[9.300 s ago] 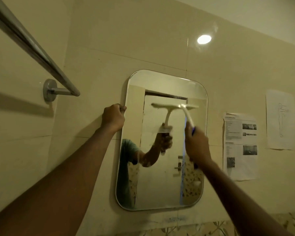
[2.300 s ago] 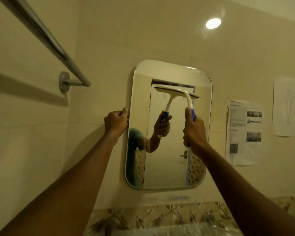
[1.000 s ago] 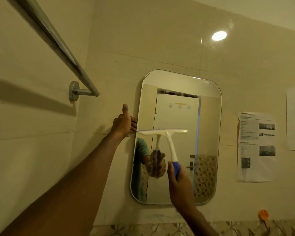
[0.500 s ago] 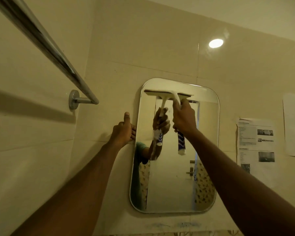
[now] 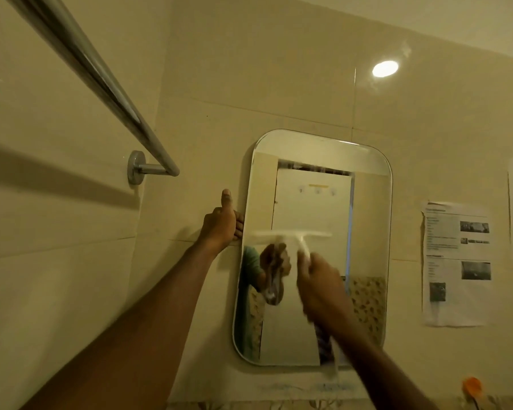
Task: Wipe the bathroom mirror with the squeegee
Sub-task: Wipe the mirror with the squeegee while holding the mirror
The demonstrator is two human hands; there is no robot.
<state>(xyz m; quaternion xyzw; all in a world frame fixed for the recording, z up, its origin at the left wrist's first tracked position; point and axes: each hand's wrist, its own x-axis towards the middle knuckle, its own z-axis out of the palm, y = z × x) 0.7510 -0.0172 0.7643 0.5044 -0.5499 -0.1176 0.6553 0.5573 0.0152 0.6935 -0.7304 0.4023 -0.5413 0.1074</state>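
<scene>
A rounded rectangular mirror (image 5: 367,220) hangs on the beige tiled wall. My left hand (image 5: 221,224) grips its left edge at mid height, thumb pointing up. My right hand (image 5: 320,284), blurred by motion, is closed around the handle of a white squeegee (image 5: 293,235). The squeegee's blade lies level against the glass, across the left half at about mid height. Its blue handle end is mostly hidden by my hand and wrist. The mirror reflects a hand, the squeegee and a pale door.
A chrome towel rail (image 5: 101,84) runs along the left wall, ending at a bracket (image 5: 137,167) near the mirror. Printed paper sheets (image 5: 456,261) are stuck to the wall at right. An orange object (image 5: 473,393) sits at the lower right.
My right hand has pulled the squeegee down from the mirror's top edge to about mid height. My left hand has stayed on the mirror's left edge.
</scene>
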